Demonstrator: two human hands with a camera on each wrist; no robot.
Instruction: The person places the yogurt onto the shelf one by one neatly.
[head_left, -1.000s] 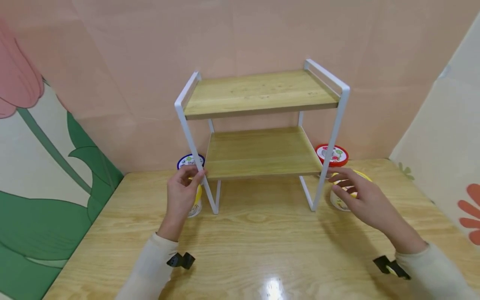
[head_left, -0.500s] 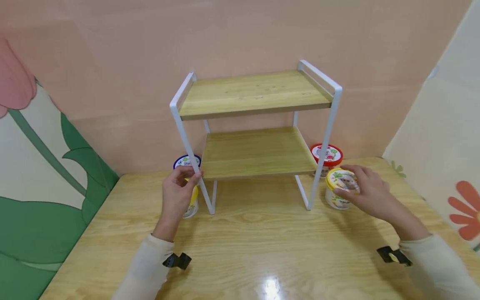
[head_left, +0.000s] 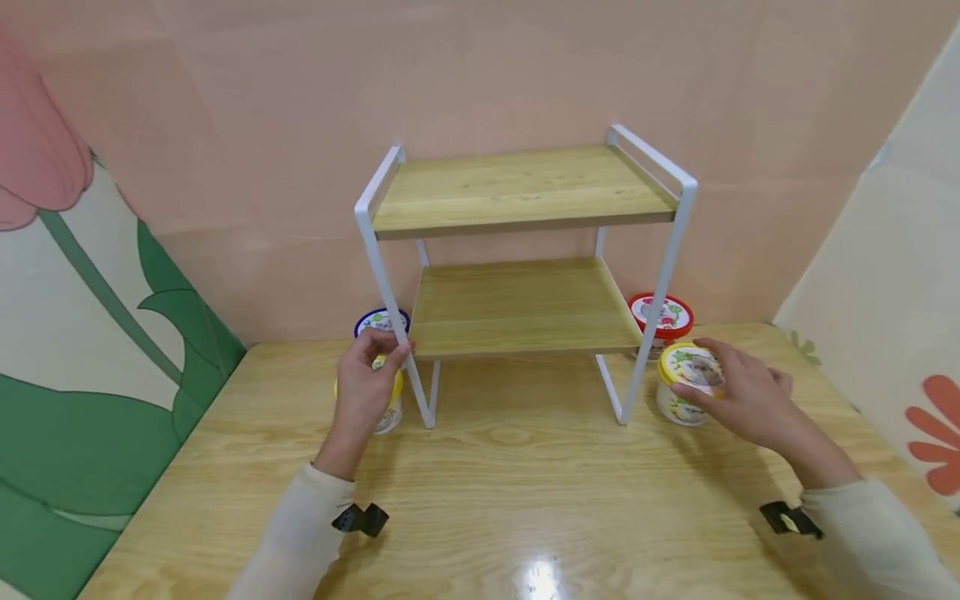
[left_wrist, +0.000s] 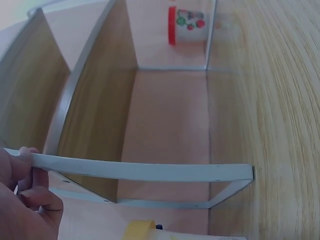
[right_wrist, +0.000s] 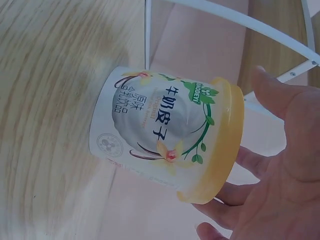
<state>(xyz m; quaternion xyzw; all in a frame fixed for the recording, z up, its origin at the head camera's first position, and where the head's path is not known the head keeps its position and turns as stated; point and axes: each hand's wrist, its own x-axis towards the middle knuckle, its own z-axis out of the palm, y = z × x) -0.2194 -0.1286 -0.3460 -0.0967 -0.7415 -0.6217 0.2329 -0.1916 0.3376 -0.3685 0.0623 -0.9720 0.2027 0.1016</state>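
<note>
A two-tier shelf rack [head_left: 525,304] with wooden boards and white metal frames stands on the table. My left hand [head_left: 365,387] pinches its left front leg between thumb and fingers, at the lower board's height. My right hand [head_left: 750,400] is spread around the lid of a yellow-lidded tub [head_left: 678,404] to the right of the rack. In the right wrist view this tub [right_wrist: 150,120] is upright on the table. The fingers reach behind the lid, and a small gap shows between thumb [right_wrist: 270,92] and rim.
Behind the right tub is a red-lidded tub [head_left: 660,312], partly covered by the rack's leg. To the rack's left, a blue-lidded tub [head_left: 381,319] and another yellow-lidded tub [head_left: 392,408] are partly hidden by my left hand. A pink backdrop [head_left: 510,75] rises behind the table.
My right hand has moved from beside the rack's right leg to the yellow-lidded tub, its fingers now around the lid. The left hand keeps its pinch on the rack's leg.
</note>
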